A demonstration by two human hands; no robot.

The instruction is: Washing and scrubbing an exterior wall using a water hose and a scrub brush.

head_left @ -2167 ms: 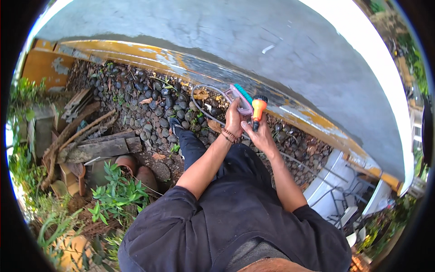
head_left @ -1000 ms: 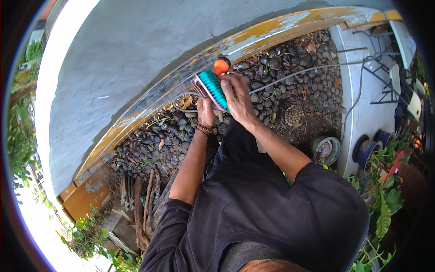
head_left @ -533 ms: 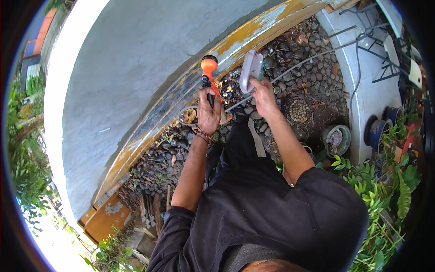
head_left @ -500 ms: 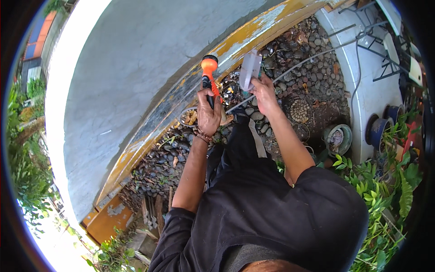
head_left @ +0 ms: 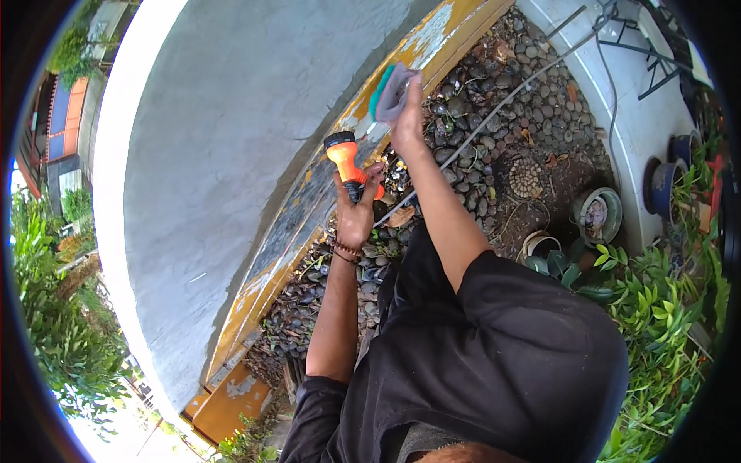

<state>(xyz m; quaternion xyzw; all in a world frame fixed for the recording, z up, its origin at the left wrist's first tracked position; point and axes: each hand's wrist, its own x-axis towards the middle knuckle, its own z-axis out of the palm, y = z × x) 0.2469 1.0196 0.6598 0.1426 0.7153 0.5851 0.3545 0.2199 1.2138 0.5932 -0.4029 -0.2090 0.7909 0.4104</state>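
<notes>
My left hand (head_left: 356, 217) is wrapped round an orange and black hose spray nozzle (head_left: 345, 160), its round black head tilted up toward the wall. In my right hand (head_left: 409, 123) is a scrub brush (head_left: 394, 94) with a greyish-purple, see-through handle and a teal bristle side. The teal side faces the yellow, peeling lower band (head_left: 423, 46) of the wall. Whether the bristles touch the paint I cannot tell. My left wrist wears dark beaded bracelets.
A grey hose (head_left: 494, 117) runs across dark pebbles (head_left: 471, 166) to a white paved edge (head_left: 617, 147). The grey wall (head_left: 231, 154) rises ahead. Potted plants, including a pale green pot (head_left: 610, 220), and leafy bushes (head_left: 656, 309) stand at the right.
My right hand has moved up and left with the brush, turning its teal side toward the wall. My left hand and the nozzle have dropped lower and slightly left in view.
</notes>
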